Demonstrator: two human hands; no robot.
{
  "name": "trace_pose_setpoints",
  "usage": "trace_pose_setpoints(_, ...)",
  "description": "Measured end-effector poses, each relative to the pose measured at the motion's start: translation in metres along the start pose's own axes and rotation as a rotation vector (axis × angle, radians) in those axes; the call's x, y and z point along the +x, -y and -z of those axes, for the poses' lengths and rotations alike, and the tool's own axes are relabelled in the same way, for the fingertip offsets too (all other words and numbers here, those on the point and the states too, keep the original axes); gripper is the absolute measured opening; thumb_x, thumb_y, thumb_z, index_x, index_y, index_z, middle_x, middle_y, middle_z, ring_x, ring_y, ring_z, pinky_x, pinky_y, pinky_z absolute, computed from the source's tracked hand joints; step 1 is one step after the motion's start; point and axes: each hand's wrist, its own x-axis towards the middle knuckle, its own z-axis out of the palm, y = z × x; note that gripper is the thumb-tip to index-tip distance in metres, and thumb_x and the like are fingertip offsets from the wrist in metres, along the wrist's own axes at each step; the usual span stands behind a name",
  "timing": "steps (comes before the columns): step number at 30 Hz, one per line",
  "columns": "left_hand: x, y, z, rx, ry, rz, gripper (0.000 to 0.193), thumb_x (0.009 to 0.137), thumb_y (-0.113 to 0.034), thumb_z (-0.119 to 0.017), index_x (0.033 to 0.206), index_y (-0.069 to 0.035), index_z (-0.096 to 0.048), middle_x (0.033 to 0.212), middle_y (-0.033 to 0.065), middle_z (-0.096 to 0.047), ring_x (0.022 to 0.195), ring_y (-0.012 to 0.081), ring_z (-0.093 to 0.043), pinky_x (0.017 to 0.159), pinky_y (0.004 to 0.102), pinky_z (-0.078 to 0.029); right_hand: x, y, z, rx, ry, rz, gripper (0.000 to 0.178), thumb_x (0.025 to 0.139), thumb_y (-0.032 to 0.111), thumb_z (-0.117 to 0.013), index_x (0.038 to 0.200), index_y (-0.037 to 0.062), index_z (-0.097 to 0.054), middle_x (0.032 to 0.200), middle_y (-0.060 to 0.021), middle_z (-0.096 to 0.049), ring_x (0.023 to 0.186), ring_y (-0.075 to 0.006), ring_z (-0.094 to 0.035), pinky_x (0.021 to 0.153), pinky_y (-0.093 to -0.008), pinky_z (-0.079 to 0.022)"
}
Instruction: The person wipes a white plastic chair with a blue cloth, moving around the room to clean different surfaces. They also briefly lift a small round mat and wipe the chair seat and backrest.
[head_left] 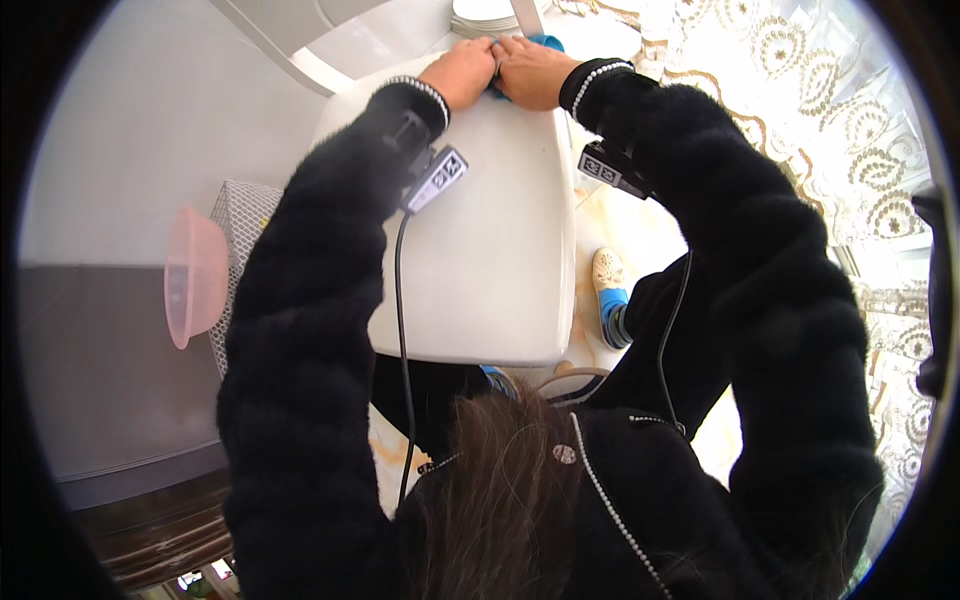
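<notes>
Both arms reach forward over a white chair seat (pixel 475 240). At its far end my left hand (pixel 462 75) and my right hand (pixel 533 73) meet, fingers curled in toward each other. Between and behind them bits of a blue cloth (pixel 548 42) show, and both hands are closed on it. Most of the cloth is hidden under the fingers. The white chair back (pixel 315 70) rises beyond the seat at the upper left.
A pink plastic basin (pixel 197 278) stands at the left beside a white mesh-patterned surface (pixel 243 215). Patterned lace curtains (pixel 790 50) hang along the right. A stack of white round items (pixel 484 16) lies at the far end. Cables run from devices on both forearms.
</notes>
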Motion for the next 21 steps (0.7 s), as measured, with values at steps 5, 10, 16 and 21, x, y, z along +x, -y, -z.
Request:
trace_pose_setpoints(5, 0.004, -0.011, -0.001, -0.199, 0.038, 0.040, 0.053, 0.076, 0.010, -0.054, 0.128, -0.002, -0.049, 0.136, 0.0159, -0.047, 0.120, 0.0355, -0.049, 0.100, 0.0379, -0.043, -0.020, 0.011, -0.021, -0.087, -0.241, -0.097, 0.045, 0.087, 0.023, -0.050, 0.117, -0.0103, -0.055, 0.121, -0.0194, -0.055, 0.114, -0.0358, -0.051, 0.099, -0.0397, -0.041)
trace_pose_setpoints(10, -0.022, -0.062, 0.011, -0.277, -0.082, -0.055, 0.064, 0.077, 0.010, -0.052, 0.138, -0.005, -0.041, 0.145, 0.0152, -0.040, 0.127, 0.0340, -0.045, 0.105, 0.0372, -0.040, -0.078, 0.042, -0.018, 0.134, -0.329, -0.194, 0.035, 0.079, 0.013, -0.050, 0.097, -0.0153, -0.059, 0.102, -0.0276, -0.056, 0.100, -0.0380, -0.052, 0.089, -0.0407, -0.045)
trace_pose_setpoints(16, -0.082, -0.130, 0.041, -0.410, -0.026, -0.203, 0.067, 0.075, 0.014, -0.046, 0.140, -0.001, -0.038, 0.146, 0.0188, -0.037, 0.134, 0.0329, -0.038, 0.110, 0.0366, -0.034, -0.172, 0.117, 0.015, 0.451, -0.411, -0.316, 0.034, 0.084, 0.007, -0.056, 0.103, -0.0166, -0.042, 0.105, -0.0332, -0.048, 0.096, -0.0433, -0.053, 0.083, -0.0414, -0.049)
trace_pose_setpoints(21, -0.147, -0.201, 0.073, -0.546, 0.101, -0.191, 0.063, 0.077, 0.014, -0.046, 0.139, 0.006, -0.037, 0.145, 0.0250, -0.035, 0.138, 0.0374, -0.031, 0.115, 0.0406, -0.025, -0.265, 0.170, 0.048, 0.646, -0.223, -0.272, 0.069, 0.088, 0.012, -0.058, 0.132, -0.0237, -0.019, 0.134, -0.0484, -0.026, 0.123, -0.0528, -0.041, 0.102, -0.0436, -0.040)
